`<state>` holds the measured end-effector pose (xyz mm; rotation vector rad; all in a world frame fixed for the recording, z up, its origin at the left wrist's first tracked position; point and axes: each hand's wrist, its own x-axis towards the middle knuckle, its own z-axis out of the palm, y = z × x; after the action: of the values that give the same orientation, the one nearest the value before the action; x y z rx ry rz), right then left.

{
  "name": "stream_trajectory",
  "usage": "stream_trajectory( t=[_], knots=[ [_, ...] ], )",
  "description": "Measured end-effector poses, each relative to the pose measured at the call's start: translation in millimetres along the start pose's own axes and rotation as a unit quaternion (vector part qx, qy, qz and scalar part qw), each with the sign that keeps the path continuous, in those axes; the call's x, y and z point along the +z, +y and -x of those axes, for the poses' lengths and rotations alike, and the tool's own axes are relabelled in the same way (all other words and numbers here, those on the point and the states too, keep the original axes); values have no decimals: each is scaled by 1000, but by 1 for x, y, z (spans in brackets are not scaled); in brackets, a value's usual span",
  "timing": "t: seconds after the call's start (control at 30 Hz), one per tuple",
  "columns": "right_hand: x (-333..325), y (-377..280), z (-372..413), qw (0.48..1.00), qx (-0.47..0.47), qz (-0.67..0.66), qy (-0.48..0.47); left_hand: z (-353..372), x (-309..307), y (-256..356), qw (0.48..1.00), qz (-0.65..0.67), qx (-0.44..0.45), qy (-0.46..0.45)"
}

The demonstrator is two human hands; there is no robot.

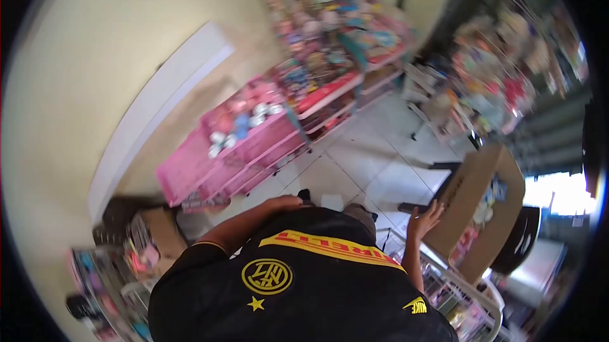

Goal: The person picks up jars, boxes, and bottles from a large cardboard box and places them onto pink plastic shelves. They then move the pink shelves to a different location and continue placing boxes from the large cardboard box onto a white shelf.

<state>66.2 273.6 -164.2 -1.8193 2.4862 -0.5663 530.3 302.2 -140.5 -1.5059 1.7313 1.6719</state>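
My right hand point(429, 221) is stretched out with its fingers apart, right at the side of a large brown cardboard box point(466, 215). Inside the box lie white, blue and pinkish small items point(483, 212), blurred. My left hand point(284, 203) is low in front of my waist, just beyond the hem of my black shirt point(304, 291); its fingers are blurred and partly hidden. The box rests on a dark chair point(519, 240).
A pink shelf unit point(190, 167) with white, blue and pink items stands along the wall, beside shelves of colourful goods point(317, 66). Hanging bags point(495, 69) fill the far right. A wire rack point(438, 278) stands close by my right arm. The floor point(342, 167) is white tile.
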Motion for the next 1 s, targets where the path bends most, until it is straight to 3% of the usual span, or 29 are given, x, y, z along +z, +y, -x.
stream_trajectory(
  t=[0.1,0.17,0.23,0.27,0.33,0.37,0.4,0.43,0.47,0.53,0.57,0.63,0.73,0.87,1.0],
  knots=[
    [66,-55,31,964,-114,-149,-190,9,-13,-48,999,-7,52,-3],
    [87,-106,51,928,-169,-181,-278,41,-44,-51,983,66,109,132],
    [91,-156,59,887,-177,-217,-367,82,-84,-47,953,185,167,174],
    [86,-180,58,886,-186,-214,-368,116,-108,-37,925,236,200,219],
    [74,-220,51,832,-218,-219,-461,164,-151,-42,867,277,241,338],
    [79,-229,47,832,-221,-214,-462,175,-171,-55,836,265,248,411],
    [87,-236,43,821,-291,-201,-449,183,-191,-72,831,229,235,449],
    [91,-243,38,806,-358,-187,-432,190,-210,-89,824,192,222,485],
    [88,-253,32,807,-360,-182,-431,191,-227,-108,821,194,226,486],
    [76,-273,23,784,-365,-169,-472,186,-248,-142,821,-94,199,527],
    [74,-277,19,787,-365,-166,-468,186,-250,-147,819,-94,204,529],
    [71,-283,13,773,-422,-171,-441,182,-254,-156,846,-242,134,457],
    [51,-293,8,787,-378,-162,-460,185,-260,-153,852,-293,144,410],
    [34,-296,1,801,-349,-183,-451,168,-255,-162,822,-329,176,430],
    [26,-305,-12,801,-359,-186,-441,166,-249,-160,819,-336,149,439]
  ],
)
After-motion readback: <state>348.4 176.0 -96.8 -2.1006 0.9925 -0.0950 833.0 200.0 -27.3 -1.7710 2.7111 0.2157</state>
